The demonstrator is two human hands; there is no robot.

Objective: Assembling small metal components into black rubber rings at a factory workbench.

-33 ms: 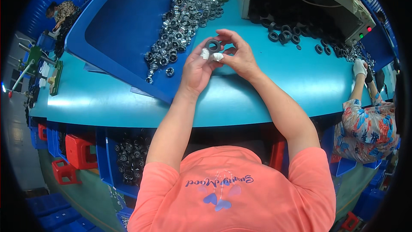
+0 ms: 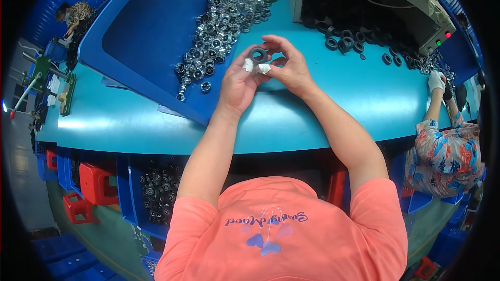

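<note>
Between my two hands, above the turquoise table [image 2: 302, 119], is a small black rubber tire [image 2: 258, 55] with its round opening facing up toward me. My left hand [image 2: 240, 84] grips its left side, a white wrap round the thumb. From the right, my right hand [image 2: 292, 70] pinches the same tire, its thumb also wrapped in white and its forefinger arched over the far side. Whether a wheel hub sits inside the ring, I cannot tell. Close by on the left, a heap of shiny chrome wheel hubs [image 2: 216, 31] spills from a tilted blue bin [image 2: 146, 26].
Loose black tires [image 2: 345, 44] lie at the mouth of a machine housing [image 2: 298, 0] at the back right. A co-worker's gloved hand [image 2: 436, 82] is at the far right. A blue crate of dark wheels [image 2: 159, 190] stands below the table, beside red stools [image 2: 96, 183].
</note>
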